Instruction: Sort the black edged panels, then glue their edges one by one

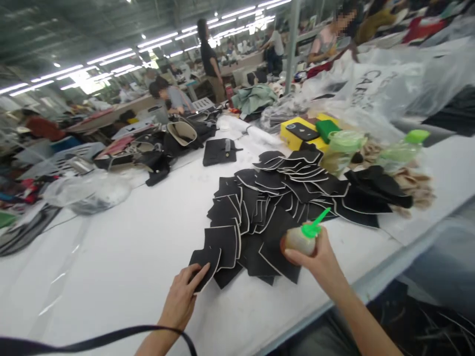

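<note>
My right hand (317, 257) is wrapped around a small squeeze bottle (299, 241) with a bright green spout cap. The bottle is tilted, its spout pointing up to the right, above the near side of a spread of black cut pieces (272, 225). These pieces overlap in rows and have pale edges. At the near left end of the spread, my left hand (183, 291) has its fingers closed on the edge of one black piece (206, 257). The thumb of that hand is mostly hidden.
Behind the spread stand a yellow box (297, 138) with a phone on it, a green-lidded bottle (404, 151) and a greenish plastic cup (341, 148). A black flap piece (220, 152) lies farther back on the white table (111, 267). Plastic bags and co-workers are beyond.
</note>
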`<state>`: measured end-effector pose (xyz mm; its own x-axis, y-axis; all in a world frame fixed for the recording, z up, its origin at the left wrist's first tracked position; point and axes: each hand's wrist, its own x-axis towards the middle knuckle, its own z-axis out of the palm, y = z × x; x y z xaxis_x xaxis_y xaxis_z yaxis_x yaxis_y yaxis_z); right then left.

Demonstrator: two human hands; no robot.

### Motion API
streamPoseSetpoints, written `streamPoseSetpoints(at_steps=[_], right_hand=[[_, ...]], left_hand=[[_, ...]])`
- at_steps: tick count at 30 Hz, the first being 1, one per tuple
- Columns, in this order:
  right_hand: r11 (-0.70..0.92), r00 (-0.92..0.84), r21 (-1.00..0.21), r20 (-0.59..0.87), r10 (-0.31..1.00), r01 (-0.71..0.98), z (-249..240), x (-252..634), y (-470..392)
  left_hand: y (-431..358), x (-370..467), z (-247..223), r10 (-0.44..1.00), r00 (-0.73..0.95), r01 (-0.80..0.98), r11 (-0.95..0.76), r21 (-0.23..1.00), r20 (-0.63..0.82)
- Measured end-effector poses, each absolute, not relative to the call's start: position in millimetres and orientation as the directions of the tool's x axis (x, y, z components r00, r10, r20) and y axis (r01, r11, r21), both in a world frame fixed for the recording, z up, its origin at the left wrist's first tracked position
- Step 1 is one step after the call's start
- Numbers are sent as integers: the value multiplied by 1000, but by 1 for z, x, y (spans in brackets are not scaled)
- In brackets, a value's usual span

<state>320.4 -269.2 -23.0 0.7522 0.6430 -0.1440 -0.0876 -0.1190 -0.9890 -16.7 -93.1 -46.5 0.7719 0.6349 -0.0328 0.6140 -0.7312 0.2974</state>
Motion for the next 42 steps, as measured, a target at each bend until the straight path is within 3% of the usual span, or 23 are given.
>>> streamPoseSetpoints(at_steps=[4,11,16,19,23,29,35,42], right_hand=[[-122,424,-972,-198,884,-200,-25,228,-239],[-163,245,-931,-250,937,-327,-81,81,-180],[-206,318,-909,-328,890,-362,-112,22,-147],[-188,338,-928,-299,892,-323,-121,8,-142],[-112,354,-952,-213,911,-285,-129,4,-148],[-44,484,-927,-234,843,-372,-130,-1,-152],[30,528,-957,-133,839,-289,-124,-11,-150],[110,488,-947,-55,871,-303,-128,-8,-157]], left_hand=[[-99,-93,-67,740,671,732,-672,114,56],[-105,-224,-116,758,650,758,-644,-100,47],[-107,-247,-131,725,675,732,-681,1,136],[-104,-249,-133,711,683,717,-696,29,167],[-105,-253,-138,677,691,707,-706,-42,252],[-109,-251,-139,710,629,769,-626,-126,317],[-105,-247,-135,789,555,831,-543,-124,264],[-111,-280,-92,925,381,918,-376,130,-13]])
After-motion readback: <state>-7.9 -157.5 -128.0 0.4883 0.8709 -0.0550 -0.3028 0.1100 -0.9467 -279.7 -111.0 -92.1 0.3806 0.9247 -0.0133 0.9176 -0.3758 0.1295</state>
